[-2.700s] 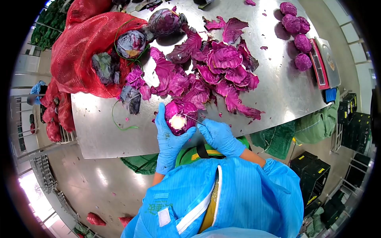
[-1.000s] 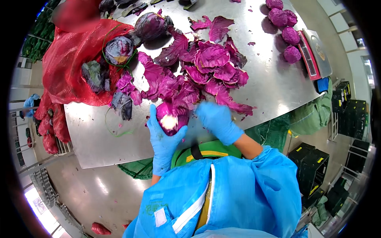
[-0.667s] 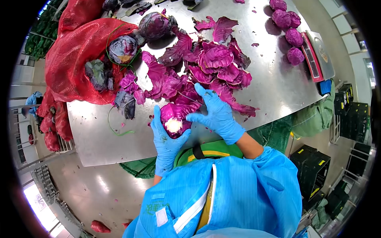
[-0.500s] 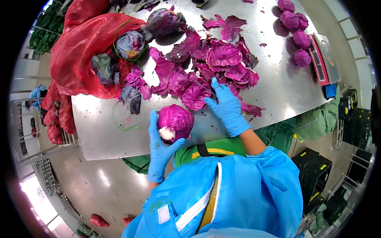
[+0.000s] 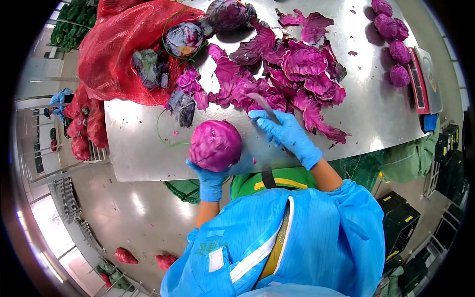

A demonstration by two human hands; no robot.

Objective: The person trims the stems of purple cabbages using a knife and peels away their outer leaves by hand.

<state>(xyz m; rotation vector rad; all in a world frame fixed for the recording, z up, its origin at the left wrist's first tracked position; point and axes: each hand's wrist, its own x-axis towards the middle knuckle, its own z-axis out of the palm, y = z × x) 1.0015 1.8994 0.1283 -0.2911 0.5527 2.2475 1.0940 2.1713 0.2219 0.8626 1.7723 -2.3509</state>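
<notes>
My left hand (image 5: 210, 182) cups a peeled red cabbage (image 5: 215, 144) from below, near the front edge of the metal table. The cabbage's smooth purple side faces up. In my right hand (image 5: 292, 136), fingers are closed round a knife, whose curved grey blade (image 5: 264, 105) points up and left, slightly blurred; its handle is mostly hidden in the glove. Just beyond the blade lies a heap of loose purple cabbage leaves (image 5: 302, 67). Both hands wear blue gloves.
A red mesh sack (image 5: 116, 54) with untrimmed cabbages lies at the left of the metal table (image 5: 143, 153). Several trimmed cabbages (image 5: 386, 25) line the right side, near a red-edged scale (image 5: 419, 81). Black crates (image 5: 397, 218) stand on the floor at right.
My right hand has come away from the leaf heap and now holds the knife. My left hand has turned the cabbage, so its pale cut stem no longer shows. The whole view has shifted.
</notes>
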